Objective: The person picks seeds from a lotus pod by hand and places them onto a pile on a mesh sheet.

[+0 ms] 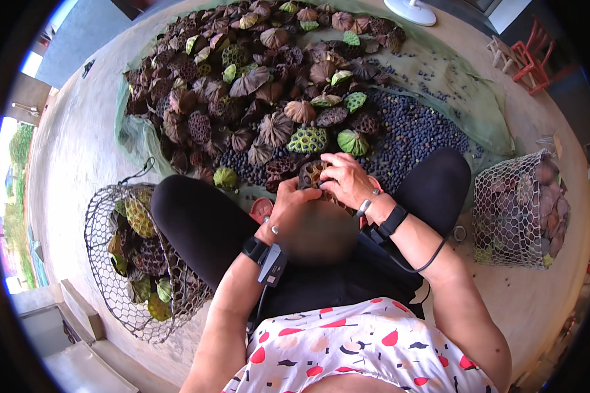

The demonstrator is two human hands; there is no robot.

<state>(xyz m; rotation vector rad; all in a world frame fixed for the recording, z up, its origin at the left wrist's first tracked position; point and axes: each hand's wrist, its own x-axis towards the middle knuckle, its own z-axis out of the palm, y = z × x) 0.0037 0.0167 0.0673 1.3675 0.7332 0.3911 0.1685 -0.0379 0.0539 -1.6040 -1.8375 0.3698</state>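
Between my legs I hold a brown lotus seed pod [310,174] with its pitted face showing. My left hand [291,199] grips the pod's near left side, thumb across the front. On its right edge lie the curled fingers and thumb of my right hand [346,181]. A dark spot, perhaps a seed, shows by the right thumb; the fingers partly hide it. Just beyond my hands sit a green pod with dark seeds [307,140] and a green pod turned face down [352,142]. Loose dark lotus seeds [413,127] spread to the right.
A large heap of lotus pods [216,93] covers a green mesh sheet [486,115]. Wire mesh baskets holding pods stand at my left [96,275] and right [506,211]. Farther off are a red chair [531,69] and a white round base [413,12]. A cable hangs by my right forearm.
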